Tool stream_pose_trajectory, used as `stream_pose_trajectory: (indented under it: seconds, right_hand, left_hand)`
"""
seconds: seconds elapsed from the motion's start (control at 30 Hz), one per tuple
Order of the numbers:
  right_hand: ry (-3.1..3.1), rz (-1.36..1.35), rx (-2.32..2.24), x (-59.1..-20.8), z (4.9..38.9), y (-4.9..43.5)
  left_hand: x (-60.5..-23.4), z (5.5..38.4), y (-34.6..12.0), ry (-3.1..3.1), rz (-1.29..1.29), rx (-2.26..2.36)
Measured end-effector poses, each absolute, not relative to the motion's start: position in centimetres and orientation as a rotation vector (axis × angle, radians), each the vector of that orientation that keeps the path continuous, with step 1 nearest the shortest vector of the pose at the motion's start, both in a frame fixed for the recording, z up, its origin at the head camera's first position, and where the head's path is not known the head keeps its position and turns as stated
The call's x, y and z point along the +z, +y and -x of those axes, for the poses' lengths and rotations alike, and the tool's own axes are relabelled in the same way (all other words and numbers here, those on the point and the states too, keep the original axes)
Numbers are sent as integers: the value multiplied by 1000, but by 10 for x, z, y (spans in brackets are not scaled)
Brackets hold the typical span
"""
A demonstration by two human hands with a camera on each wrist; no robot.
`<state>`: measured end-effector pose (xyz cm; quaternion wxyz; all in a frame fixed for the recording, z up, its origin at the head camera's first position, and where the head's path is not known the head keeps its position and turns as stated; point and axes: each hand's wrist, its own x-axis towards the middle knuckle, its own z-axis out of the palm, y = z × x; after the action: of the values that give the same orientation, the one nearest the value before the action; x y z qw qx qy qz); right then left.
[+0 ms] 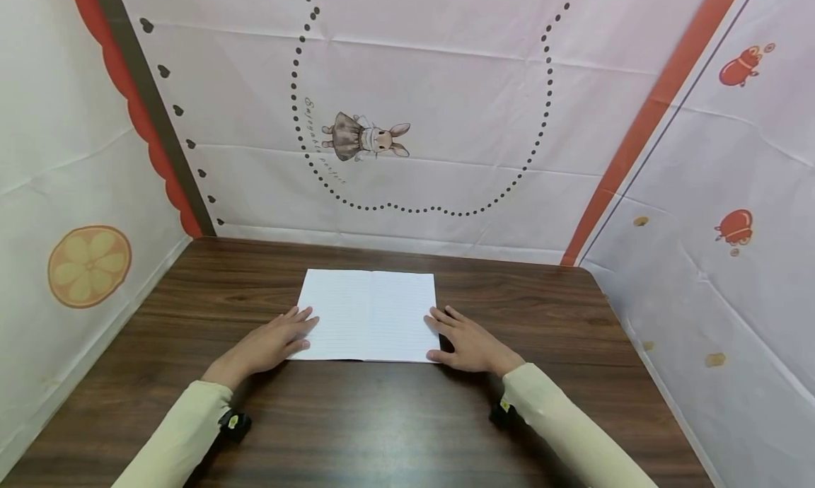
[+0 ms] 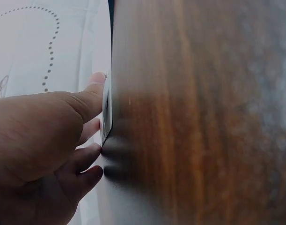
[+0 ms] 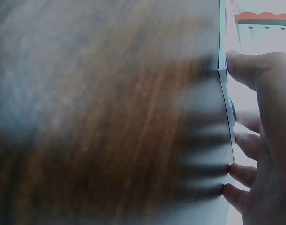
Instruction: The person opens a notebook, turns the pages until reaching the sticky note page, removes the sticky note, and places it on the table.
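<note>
A lined notebook (image 1: 368, 317) lies spread flat on the wooden table, its pages bare of writing and its centre fold running away from me. On its left page edge rests my left hand (image 1: 274, 341), fingers extended, thumb and fingertips on the paper. My right hand (image 1: 467, 341) lies likewise on the right edge, with its fingers spread. In the left wrist view, the left thumb (image 2: 97, 84) touches the notebook's edge, and two fingertips come down on the table beside it. The right wrist view shows the right thumb (image 3: 243, 65) on the notebook's near corner.
The dark wood table (image 1: 382, 424) reaches a printed white cloth wall (image 1: 433, 134) at the back. Similar cloth walls stand at the left (image 1: 38, 191) and right (image 1: 719, 191). A small black device (image 1: 234, 426) sits at the left wrist, another (image 1: 502, 414) at the right.
</note>
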<state>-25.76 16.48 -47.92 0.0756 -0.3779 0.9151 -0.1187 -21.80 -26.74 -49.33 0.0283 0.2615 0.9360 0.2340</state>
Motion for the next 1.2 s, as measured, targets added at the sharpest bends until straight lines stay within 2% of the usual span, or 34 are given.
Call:
stream_pose_trajectory:
  seconds: [0.9, 1.2]
  right_hand:
    - [2807, 1129, -359, -490, 260, 163]
    - [2799, 1143, -374, -488, 259, 164]
  left_hand:
    - [-486, 223, -261, 2949, -799, 631]
    - [-460, 236, -227, 3149, -957, 560]
